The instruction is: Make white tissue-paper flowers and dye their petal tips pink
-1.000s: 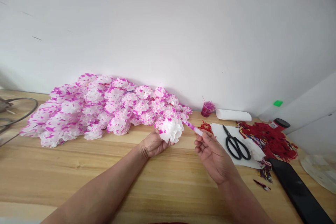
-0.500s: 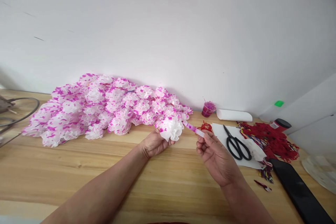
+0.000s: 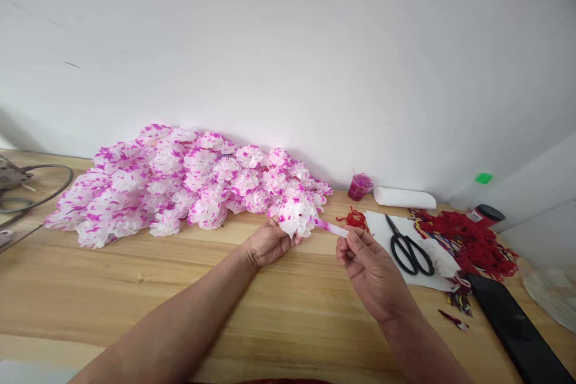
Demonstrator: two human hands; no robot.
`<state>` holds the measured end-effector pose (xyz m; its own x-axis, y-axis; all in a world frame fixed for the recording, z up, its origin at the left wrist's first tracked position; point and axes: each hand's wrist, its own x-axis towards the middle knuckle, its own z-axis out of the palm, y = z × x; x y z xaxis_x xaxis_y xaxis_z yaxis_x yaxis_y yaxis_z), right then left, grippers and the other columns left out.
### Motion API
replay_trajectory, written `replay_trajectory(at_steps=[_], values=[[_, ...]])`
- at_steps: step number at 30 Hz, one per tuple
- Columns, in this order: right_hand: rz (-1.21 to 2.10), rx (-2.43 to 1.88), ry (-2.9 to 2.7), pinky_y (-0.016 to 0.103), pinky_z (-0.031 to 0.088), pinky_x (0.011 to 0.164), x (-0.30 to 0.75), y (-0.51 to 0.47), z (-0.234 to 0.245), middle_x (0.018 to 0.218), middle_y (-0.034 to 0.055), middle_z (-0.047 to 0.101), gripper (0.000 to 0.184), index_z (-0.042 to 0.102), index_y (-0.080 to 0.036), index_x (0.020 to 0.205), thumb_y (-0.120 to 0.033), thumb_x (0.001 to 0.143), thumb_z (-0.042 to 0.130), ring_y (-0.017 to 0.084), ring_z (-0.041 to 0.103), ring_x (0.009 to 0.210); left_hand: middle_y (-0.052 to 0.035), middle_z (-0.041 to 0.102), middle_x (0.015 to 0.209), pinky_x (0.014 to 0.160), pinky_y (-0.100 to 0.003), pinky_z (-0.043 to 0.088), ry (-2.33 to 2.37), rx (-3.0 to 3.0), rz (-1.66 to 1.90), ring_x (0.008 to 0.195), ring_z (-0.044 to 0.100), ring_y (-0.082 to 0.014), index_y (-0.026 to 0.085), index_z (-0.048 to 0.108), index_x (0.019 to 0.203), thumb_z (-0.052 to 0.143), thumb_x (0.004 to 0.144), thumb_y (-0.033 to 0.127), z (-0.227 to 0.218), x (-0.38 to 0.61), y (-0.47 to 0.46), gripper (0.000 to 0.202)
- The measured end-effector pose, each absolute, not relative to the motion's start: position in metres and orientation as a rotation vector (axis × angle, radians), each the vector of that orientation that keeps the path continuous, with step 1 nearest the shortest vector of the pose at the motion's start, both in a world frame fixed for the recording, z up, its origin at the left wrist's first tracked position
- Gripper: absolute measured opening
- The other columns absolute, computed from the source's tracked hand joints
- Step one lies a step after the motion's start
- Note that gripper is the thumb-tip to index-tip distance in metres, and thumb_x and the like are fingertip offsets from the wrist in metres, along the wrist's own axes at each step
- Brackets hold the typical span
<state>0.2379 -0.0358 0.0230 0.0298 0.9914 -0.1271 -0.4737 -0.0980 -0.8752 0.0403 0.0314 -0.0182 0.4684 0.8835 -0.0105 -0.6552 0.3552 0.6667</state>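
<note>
My left hand (image 3: 266, 243) is closed around the base of a white paper flower with pink flecks (image 3: 297, 216), held just above the wooden table (image 3: 135, 288). From the flower a thin pink-and-white paper strip (image 3: 332, 227) runs to the right. My right hand (image 3: 369, 270) pinches the far end of that strip between thumb and fingers, palm turned up. Behind both hands a big heap of similar pink-and-white paper flowers (image 3: 180, 183) lies against the white wall.
Black scissors (image 3: 409, 246) lie on a white sheet (image 3: 382, 228) to the right, beside red thread scraps (image 3: 468, 240). A small pink cup (image 3: 360, 186), a white roll (image 3: 404, 197) and a dark-lidded jar (image 3: 485, 215) stand near the wall. A black flat object (image 3: 513, 330) lies at lower right; cables (image 3: 27, 186) at far left.
The flower has turned in my left hand, now showing more pink flecks and sitting slightly lower. The strip lies flatter. My right hand has barely shifted.
</note>
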Motion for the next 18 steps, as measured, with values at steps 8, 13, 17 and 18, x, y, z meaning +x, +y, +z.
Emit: replay_trajectory(at_steps=[8,13,17,18], values=[[1.273,-0.973,-0.86,0.026,0.045,0.067,0.24,-0.035,0.025,0.073,-0.0013,0.065,0.025,0.074,-0.026,0.095,-0.036,0.075,0.085,0.012,0.056,0.072,-0.0032,0.066,0.067,0.059,-0.021,0.05,0.401,0.649,1.027,0.059,0.06,-0.0101,0.01,0.072,0.075,0.096,0.054,0.028,-0.019,0.041,0.032,0.037],[1.094,-1.025,-1.03,0.028,0.047,0.071,0.245,-0.031,0.032,0.076,-0.0009,0.067,0.023,0.072,-0.028,0.098,-0.038,0.08,0.08,0.013,0.058,0.073,-0.004,0.067,0.069,0.058,-0.021,0.05,0.401,0.656,1.027,0.06,0.06,-0.0098,0.01,0.074,0.078,0.096,0.053,0.027,-0.021,0.041,0.033,0.038],[0.919,-1.128,-1.257,0.027,0.047,0.068,0.25,-0.031,0.033,0.077,0.0002,0.068,0.021,0.072,-0.027,0.101,-0.038,0.084,0.076,0.014,0.059,0.072,-0.0046,0.069,0.075,0.057,-0.021,0.051,0.409,0.633,1.036,0.062,0.061,-0.0106,0.011,0.075,0.081,0.097,0.05,0.028,-0.02,0.041,0.032,0.042],[0.879,-1.141,-1.283,0.027,0.047,0.066,0.253,-0.03,0.035,0.076,0.0003,0.068,0.021,0.072,-0.026,0.101,-0.039,0.084,0.075,0.014,0.059,0.072,-0.0047,0.069,0.075,0.057,-0.021,0.051,0.414,0.636,1.035,0.062,0.061,-0.0105,0.011,0.075,0.081,0.097,0.051,0.028,-0.021,0.041,0.032,0.041]])
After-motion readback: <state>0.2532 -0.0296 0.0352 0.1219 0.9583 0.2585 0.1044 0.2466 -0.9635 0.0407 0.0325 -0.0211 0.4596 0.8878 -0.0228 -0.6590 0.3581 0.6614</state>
